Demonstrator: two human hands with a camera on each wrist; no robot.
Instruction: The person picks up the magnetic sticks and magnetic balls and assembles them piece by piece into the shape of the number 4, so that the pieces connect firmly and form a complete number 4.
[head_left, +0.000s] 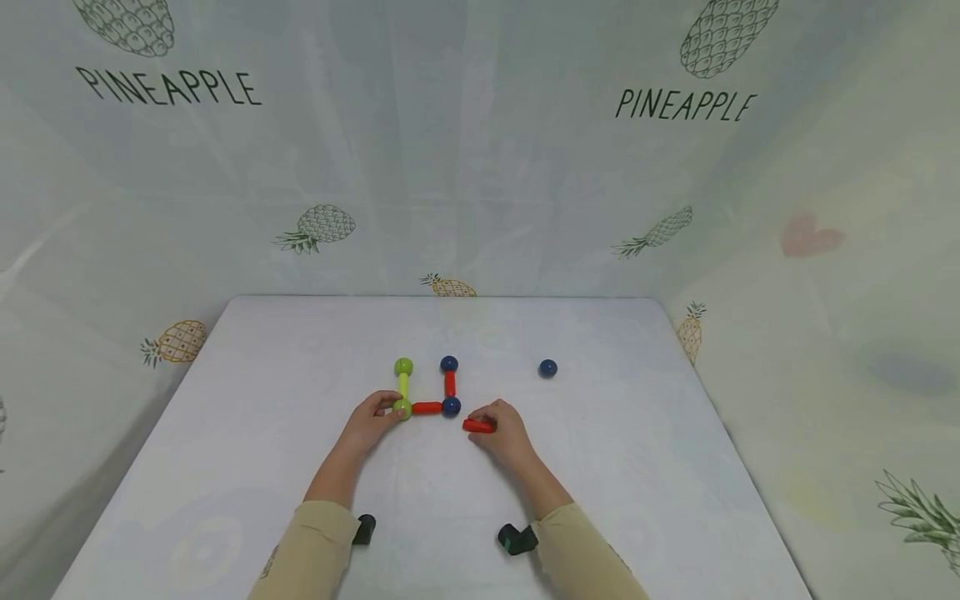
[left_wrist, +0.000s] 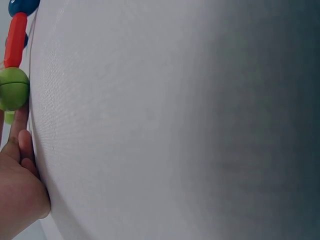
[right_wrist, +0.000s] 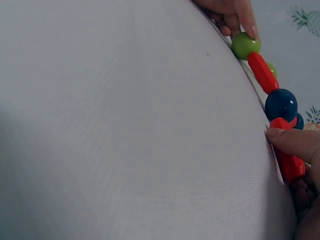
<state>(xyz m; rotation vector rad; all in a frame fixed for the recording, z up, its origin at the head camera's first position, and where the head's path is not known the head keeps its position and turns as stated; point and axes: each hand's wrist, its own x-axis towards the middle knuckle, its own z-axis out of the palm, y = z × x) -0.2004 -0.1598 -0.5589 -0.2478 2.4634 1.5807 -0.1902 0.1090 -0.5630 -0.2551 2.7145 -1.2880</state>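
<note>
On the white table lies a U-shaped frame of balls and rods. Its left side is a light green rod between a far green ball and a near green ball. A red rod runs from there to a near blue ball, and another red rod leads up to a far blue ball. My left hand holds the near green ball between thumb and fingers. Just right of the near blue ball, my right hand pinches a loose red rod.
A single blue ball sits apart, farther back on the right. The white table reaches a pineapple-printed cloth behind and at the sides. Dark wrist cameras sit at both sleeves.
</note>
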